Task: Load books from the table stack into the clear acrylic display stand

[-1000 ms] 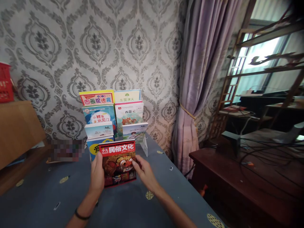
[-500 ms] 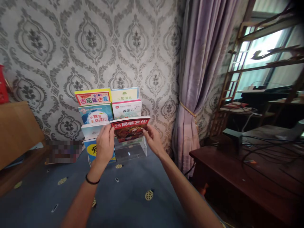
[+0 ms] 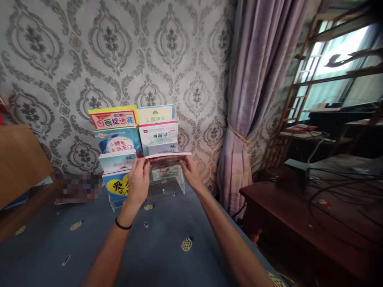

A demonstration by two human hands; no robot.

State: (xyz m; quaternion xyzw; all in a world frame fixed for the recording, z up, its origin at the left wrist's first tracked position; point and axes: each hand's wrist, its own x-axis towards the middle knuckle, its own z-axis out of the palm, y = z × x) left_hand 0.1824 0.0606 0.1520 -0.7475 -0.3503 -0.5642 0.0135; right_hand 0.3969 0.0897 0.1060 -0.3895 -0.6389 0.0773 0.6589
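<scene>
Between my two hands is a red-covered book [image 3: 167, 158], tipped so that mostly its white edge faces me. My left hand [image 3: 138, 181] grips its left end, and my right hand [image 3: 190, 172] pinches the right end. Just behind it stands a clear tiered book rack [image 3: 182, 181]. In the rack's left column are a yellow-edged book [image 3: 115, 119], a teal book [image 3: 118, 139], a pale blue book [image 3: 116, 161] and a blue book with a yellow heart [image 3: 118, 187]. The right column holds a cream book [image 3: 155, 114], a white-and-pink book [image 3: 158, 133] and a grey-blue book [image 3: 163, 148].
A dark blue cloth [image 3: 161, 255] with pineapple prints covers the surface. At left are a wooden box [image 3: 24, 159] and a blurred-out item [image 3: 78, 189]. A purple curtain [image 3: 254, 99] hangs at right, beside a dark red desk [image 3: 278, 207] with cables.
The red book has tilted from showing its front cover to nearly edge-on, still in both hands. The grey-blue book behind it has come into view. The camera has shifted slightly.
</scene>
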